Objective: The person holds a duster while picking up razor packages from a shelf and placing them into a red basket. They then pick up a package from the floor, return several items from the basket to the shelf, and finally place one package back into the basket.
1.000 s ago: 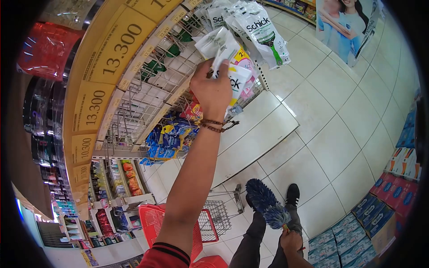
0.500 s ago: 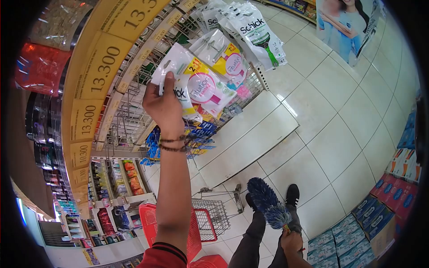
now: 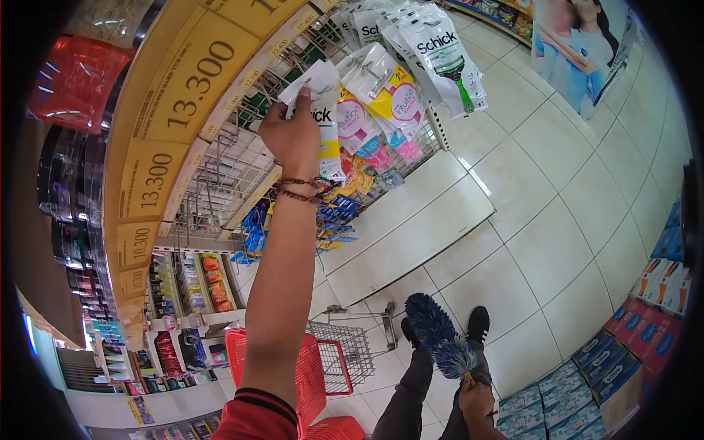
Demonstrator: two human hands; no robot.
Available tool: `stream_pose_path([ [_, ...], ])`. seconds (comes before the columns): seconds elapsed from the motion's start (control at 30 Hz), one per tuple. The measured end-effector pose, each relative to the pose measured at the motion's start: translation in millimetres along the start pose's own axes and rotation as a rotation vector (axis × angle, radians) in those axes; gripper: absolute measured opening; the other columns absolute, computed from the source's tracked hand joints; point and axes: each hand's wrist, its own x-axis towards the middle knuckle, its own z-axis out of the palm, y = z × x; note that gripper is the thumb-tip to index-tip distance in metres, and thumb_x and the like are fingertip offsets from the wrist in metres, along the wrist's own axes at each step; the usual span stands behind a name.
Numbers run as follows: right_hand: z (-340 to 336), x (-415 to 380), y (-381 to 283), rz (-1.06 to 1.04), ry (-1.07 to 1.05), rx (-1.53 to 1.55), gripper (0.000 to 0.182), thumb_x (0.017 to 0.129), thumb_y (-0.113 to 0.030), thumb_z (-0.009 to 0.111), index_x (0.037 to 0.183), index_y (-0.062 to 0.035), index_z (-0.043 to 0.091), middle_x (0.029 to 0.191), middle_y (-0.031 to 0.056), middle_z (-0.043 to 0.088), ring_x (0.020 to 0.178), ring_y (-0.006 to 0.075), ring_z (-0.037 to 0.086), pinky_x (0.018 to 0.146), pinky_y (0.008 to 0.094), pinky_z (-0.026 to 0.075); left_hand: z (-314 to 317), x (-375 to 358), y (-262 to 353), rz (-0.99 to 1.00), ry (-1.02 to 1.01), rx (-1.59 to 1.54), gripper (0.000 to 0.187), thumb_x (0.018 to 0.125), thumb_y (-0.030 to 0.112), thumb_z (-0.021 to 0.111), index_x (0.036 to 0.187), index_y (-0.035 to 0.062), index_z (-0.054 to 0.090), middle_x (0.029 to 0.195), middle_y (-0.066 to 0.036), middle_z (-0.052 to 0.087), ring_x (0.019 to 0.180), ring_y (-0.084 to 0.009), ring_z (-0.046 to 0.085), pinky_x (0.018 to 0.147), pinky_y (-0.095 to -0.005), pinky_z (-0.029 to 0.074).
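My left hand (image 3: 292, 139) reaches up to the wire display rack, its fingers and thumb closed on a white and yellow Schick razor pack (image 3: 327, 133). Right beside that pack hang Schick Intuition razor packs (image 3: 405, 103) with pink circles and yellow corners. White Schick packs (image 3: 449, 62) with a green-handled razor hang farther right. Low in the view, my right hand (image 3: 477, 400) is wrapped round the handle of a fluffy blue duster (image 3: 438, 331). The duster points up and left above the floor, in front of my legs.
A curved shelf edge with yellow price labels (image 3: 202, 73) runs along the left. Below my left arm stand a red basket (image 3: 312, 378) and a wire cart (image 3: 356, 356). Stacked boxes (image 3: 561, 396) line the lower right. A white shelf base (image 3: 411, 224) juts over the tiled floor.
My left hand has shifted up and right in view. The pack in it now shows a narrower face, with the pink Intuition packs more exposed beside it. My right hand and the duster stay nearly still.
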Motion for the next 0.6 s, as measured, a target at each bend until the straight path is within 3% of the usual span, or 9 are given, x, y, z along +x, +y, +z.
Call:
stream_pose_path([
  [0.17, -3.1, 0.6, -2.0, 0.011, -0.011, -0.032, 0.053, 0.09, -0.049, 0.061, 0.081, 0.0006, 0.076, 0.084, 0.023, 0.072, 0.081, 0.0404, 0.072, 0.074, 0.0505, 0.057, 2.9, -0.9, 3.5, -0.054, 0.013, -0.003, 0.036, 0.089, 0.025, 0.077, 0.075, -0.0057, 0.064, 0.069, -0.012, 0.067, 0.057, -0.0157, 0.059, 0.055, -0.033, 0.046],
  [0.27, -2.1, 1.3, -2.4, 0.016, -0.015, -0.029, 0.053, 0.09, -0.049, 0.061, 0.081, 0.0009, 0.075, 0.084, 0.0232, 0.072, 0.081, 0.0406, 0.072, 0.074, 0.0508, 0.057, 4.3, -3.1, 10.5, 0.055, 0.067, 0.064, 0.038, 0.089, 0.026, 0.077, 0.074, -0.0058, 0.063, 0.068, -0.011, 0.067, 0.056, -0.0148, 0.059, 0.053, -0.0324, 0.046],
  [0.37, 1.6, 3.7, 0.2, 0.011, -0.01, -0.021, 0.052, 0.09, -0.049, 0.061, 0.081, 0.0011, 0.075, 0.084, 0.0236, 0.072, 0.081, 0.0408, 0.072, 0.074, 0.0513, 0.057, 5.0, -2.8, 11.6, -0.037, 0.073, -0.067, 0.04, 0.088, 0.027, 0.078, 0.072, -0.006, 0.063, 0.068, -0.011, 0.066, 0.055, -0.0147, 0.058, 0.053, -0.032, 0.046],
  [0.57, -2.4, 3.1, -2.8, 0.015, -0.009, 0.011, 0.053, 0.09, -0.049, 0.062, 0.081, 0.001, 0.075, 0.083, 0.0242, 0.072, 0.081, 0.0414, 0.072, 0.074, 0.052, 0.057, 6.4, 8.0, -7.4, 0.057, 0.073, 0.15, 0.043, 0.085, 0.03, 0.081, 0.073, -0.0079, 0.064, 0.07, -0.015, 0.067, 0.061, -0.0193, 0.061, 0.059, -0.0354, 0.049],
  [0.6, 0.3, 4.0, -1.9, 0.015, -0.006, 0.006, 0.053, 0.089, -0.05, 0.062, 0.081, 0.0009, 0.075, 0.083, 0.0241, 0.072, 0.081, 0.0413, 0.072, 0.074, 0.052, 0.056, 6.9, 8.5, -9.7, 0.015, 0.073, 0.13, 0.042, 0.085, 0.03, 0.081, 0.079, -0.008, 0.064, 0.076, -0.015, 0.068, 0.062, -0.0215, 0.061, 0.06, -0.0374, 0.049],
])
